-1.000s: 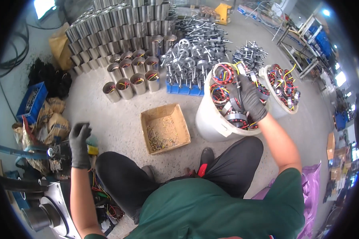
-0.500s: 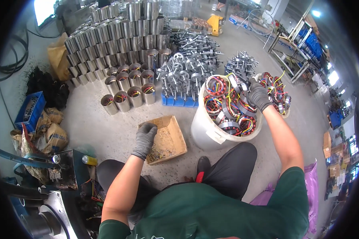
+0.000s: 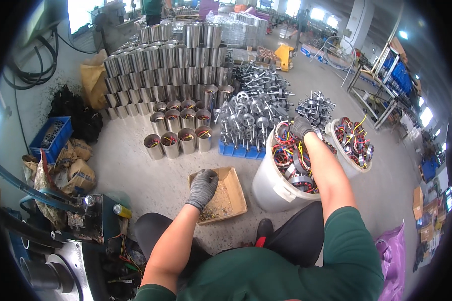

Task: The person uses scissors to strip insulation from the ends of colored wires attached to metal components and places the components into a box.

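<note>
My right hand [image 3: 301, 127], in a grey glove, reaches to the far rim of a large white bucket [image 3: 272, 192]. Its fingers bend down over the edge of a motor stator [image 3: 283, 134], a ring with red windings and coloured wires; the fingertips are hidden. More stators [image 3: 302, 179] fill the bucket. My left hand [image 3: 203, 188], gloved as well, hangs closed above a shallow cardboard box [image 3: 234, 186] with small scraps on its bottom. Whether anything is between its fingers does not show.
Beyond the box stand steel cylinders [image 3: 188, 141], several with wires inside, before a tall cylinder stack [image 3: 160, 75]. Shafted metal parts [image 3: 256, 108] pile on a blue tray [image 3: 241, 150]. A second stator bucket [image 3: 349, 168] is at right. Machinery [image 3: 78, 266] stands close on my left.
My right hand has moved from the bucket's right side to its far left part. My left hand stays over the box. The whole view has shifted, showing more of the far workshop.
</note>
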Demonstrator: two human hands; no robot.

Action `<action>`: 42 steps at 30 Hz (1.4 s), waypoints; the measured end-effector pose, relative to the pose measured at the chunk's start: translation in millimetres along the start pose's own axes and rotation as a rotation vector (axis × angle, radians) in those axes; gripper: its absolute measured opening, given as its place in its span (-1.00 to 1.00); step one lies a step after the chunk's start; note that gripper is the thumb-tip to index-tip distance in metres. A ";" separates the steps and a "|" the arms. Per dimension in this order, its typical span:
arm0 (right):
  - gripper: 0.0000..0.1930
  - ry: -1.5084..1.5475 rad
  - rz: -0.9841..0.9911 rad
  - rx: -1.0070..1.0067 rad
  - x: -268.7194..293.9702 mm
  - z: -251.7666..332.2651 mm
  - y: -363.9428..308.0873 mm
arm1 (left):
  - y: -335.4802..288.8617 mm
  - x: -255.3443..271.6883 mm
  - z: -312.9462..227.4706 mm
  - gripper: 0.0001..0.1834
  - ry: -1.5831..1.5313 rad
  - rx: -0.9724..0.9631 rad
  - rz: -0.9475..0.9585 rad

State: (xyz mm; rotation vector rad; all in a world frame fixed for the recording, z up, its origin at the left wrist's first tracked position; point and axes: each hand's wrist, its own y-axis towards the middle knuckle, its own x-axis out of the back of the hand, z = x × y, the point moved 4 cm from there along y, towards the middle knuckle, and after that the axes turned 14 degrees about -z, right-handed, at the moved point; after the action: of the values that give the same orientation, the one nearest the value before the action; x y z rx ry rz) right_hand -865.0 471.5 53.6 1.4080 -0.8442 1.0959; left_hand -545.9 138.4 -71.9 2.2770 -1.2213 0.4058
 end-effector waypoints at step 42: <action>-0.50 1.538 0.288 -0.101 -34.5 175.8 -295.1 | -19.1 -6.5 -14.3 -0.63 -0.005 0.084 -0.005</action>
State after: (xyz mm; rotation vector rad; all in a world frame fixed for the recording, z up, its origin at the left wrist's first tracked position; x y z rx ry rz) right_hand -572.1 335.7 -68.5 0.0684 0.0715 1.8407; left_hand -533.8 159.8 -69.1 2.3522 -1.2221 0.4578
